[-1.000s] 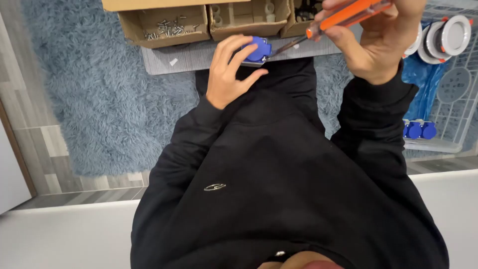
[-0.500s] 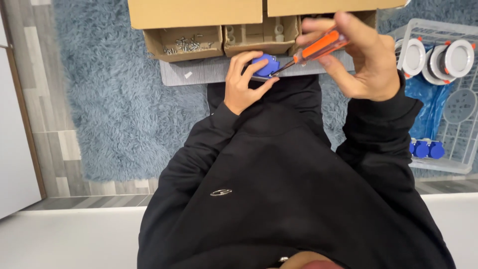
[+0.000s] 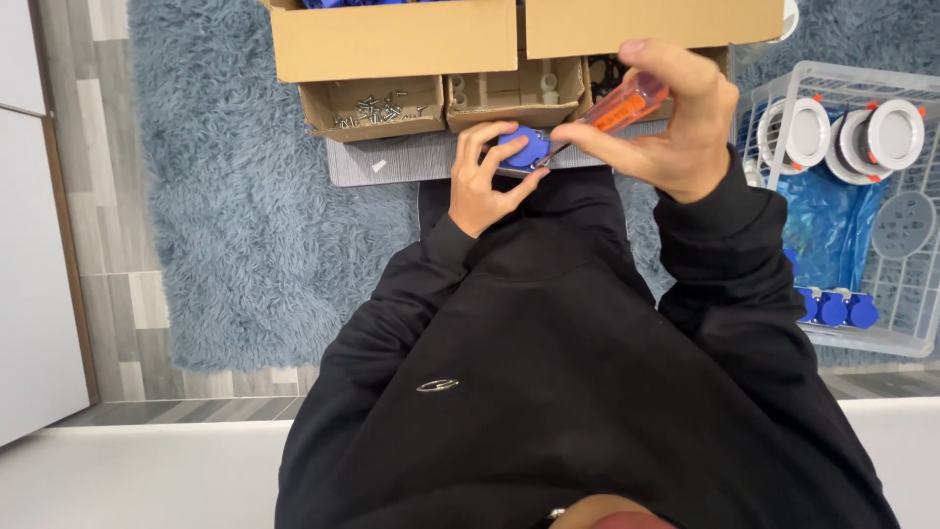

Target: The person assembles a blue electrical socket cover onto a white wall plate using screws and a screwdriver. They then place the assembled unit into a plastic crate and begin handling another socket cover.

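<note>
The left hand (image 3: 487, 181) grips the blue round part (image 3: 526, 147); the right hand (image 3: 676, 122), at three o'clock, grips the orange screwdriver (image 3: 612, 110). Driving goes best with the tip seated squarely and the part pinned steady.

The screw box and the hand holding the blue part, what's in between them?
In the head view, a strip of grey mat lies between the screw box and the left hand, with one small white scrap on it.

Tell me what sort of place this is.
Likely a home assembly spot: a shaggy blue rug on wood-look flooring, cardboard boxes with screws, and a wire basket of parts.
</note>
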